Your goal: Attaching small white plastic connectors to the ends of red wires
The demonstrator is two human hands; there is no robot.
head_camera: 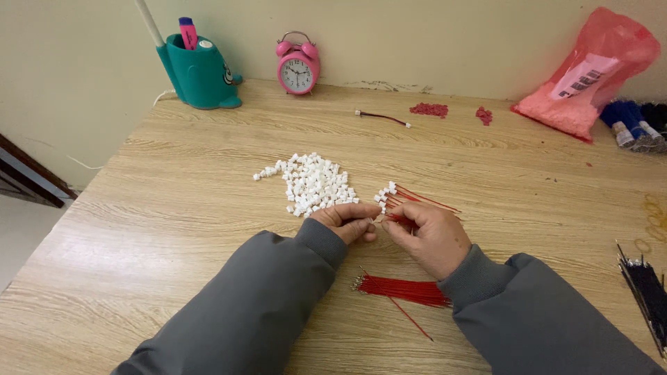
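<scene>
A red wire (397,219) is pinched between left hand (345,221) and right hand (429,235) near the surface's (174,208) middle — the white connectors (314,185) just beyond could be scattered by a slip.

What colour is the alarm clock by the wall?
Pink alarm clock with a white face, head view.

The person wears a thick gray jacket with long sleeves. The cloth looks soft and smooth, with a few folds along the arms. Each sleeve ends in a snug, stretchy cuff of the same gray, a bit darker and tighter than the rest. The left hand (345,221) and the right hand (432,236) are bare, with no gloves, rings or watch showing.
</scene>
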